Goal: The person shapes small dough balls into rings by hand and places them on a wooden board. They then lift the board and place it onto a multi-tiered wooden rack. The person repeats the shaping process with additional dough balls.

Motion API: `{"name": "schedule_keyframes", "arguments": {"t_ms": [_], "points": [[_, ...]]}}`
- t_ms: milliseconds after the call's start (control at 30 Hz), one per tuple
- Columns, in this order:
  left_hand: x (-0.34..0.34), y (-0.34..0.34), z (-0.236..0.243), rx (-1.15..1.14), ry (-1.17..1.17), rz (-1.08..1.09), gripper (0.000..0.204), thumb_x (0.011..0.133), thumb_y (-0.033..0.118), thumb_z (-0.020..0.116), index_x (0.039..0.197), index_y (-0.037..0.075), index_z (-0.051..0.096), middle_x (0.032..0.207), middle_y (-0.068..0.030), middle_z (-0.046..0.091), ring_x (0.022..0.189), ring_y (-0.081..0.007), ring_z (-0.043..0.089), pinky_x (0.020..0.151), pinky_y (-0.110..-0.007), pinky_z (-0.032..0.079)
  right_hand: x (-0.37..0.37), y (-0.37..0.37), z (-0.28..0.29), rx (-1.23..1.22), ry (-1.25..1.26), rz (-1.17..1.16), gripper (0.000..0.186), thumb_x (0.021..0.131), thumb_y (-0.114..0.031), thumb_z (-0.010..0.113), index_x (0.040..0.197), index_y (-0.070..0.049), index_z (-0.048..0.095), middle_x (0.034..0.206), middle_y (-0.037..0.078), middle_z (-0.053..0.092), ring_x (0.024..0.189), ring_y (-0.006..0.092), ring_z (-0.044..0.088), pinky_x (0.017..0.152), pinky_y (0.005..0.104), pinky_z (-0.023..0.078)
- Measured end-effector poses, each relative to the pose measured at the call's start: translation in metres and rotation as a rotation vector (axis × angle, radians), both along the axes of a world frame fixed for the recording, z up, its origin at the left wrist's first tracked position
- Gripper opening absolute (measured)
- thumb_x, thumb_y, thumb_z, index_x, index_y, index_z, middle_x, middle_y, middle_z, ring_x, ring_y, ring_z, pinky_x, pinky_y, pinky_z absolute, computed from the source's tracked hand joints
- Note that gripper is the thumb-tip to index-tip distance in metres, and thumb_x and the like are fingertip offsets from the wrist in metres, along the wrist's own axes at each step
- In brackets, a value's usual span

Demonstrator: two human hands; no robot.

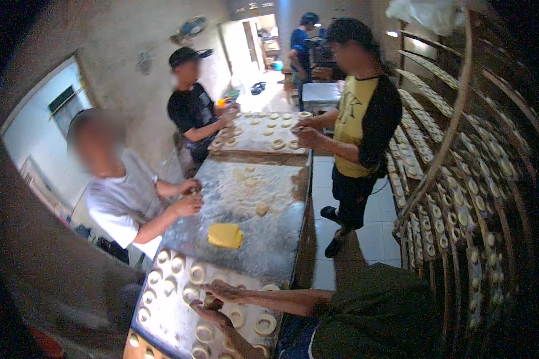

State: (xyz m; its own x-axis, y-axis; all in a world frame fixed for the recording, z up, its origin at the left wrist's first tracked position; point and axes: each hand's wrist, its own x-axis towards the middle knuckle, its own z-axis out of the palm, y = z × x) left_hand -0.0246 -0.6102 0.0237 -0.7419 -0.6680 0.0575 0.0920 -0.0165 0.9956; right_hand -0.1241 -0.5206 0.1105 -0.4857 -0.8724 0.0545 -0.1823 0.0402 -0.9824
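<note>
Over a light tray (179,294) of ring-shaped dough pieces, my two hands meet close together. My right hand (223,292) reaches in from the dark green sleeve, its fingers bent. Just below it, my left hand (212,312) comes from the lower edge, fingers curled toward the right one. Between them is a small piece of dough (209,301), mostly covered by the fingers; its shape is hard to make out. Beside my hands lie dough rings, one (191,294) left of the fingertips and another (237,316) right of my left hand.
Beyond the tray, a yellow dough block (225,236) and a small dough lump (262,209) lie on the floured table (275,236). Another tray (254,139) of rings stands at the far end. Three people work around the table; one more stands behind. Racks (455,209) of dough fill the right.
</note>
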Motion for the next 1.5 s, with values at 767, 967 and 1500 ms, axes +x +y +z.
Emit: {"name": "schedule_keyframes", "arguments": {"t_ms": [767, 967, 1500], "points": [[0.128, -0.045, 0.01, 0.057, -0.016, 0.34, 0.041, 0.098, 0.04, 0.039, 0.086, 0.004, 0.053, 0.068, -0.002, 0.045, 0.06, -0.0148, 0.053, 0.054, -0.032, 0.046, 0.134, -0.08, -0.049, 0.054, 0.564, 0.092, 0.047, 0.095, -0.04, 0.044, 0.081, -0.002, 0.066, 0.073, 0.019, 0.065, 0.061, 0.0309, 0.062, 0.057, 0.0412, 0.048], [0.131, -0.067, 0.0, -0.049, -0.093, 0.367, 0.039, 0.097, 0.038, 0.039, 0.092, 0.001, 0.052, 0.084, -0.0043, 0.052, 0.068, -0.0163, 0.054, 0.052, -0.033, 0.046, 0.137, -0.091, -0.039, 0.222, -0.029, 0.084, 0.05, 0.095, -0.043, 0.04, 0.083, 0.001, 0.061, 0.057, 0.017, 0.057, 0.059, 0.0279, 0.06, 0.062, 0.0396, 0.05], [0.101, -0.119, -0.008, -0.071, 0.006, 0.503, 0.035, 0.097, 0.035, 0.041, 0.089, 0.002, 0.049, 0.077, -0.0083, 0.05, 0.067, -0.0162, 0.05, 0.06, -0.033, 0.045, 0.09, -0.143, -0.037, 0.022, -0.305, 0.185, 0.051, 0.089, -0.045, 0.052, 0.076, 0.003, 0.061, 0.054, 0.013, 0.055, 0.05, 0.0247, 0.054, 0.058, 0.0398, 0.045]]}}
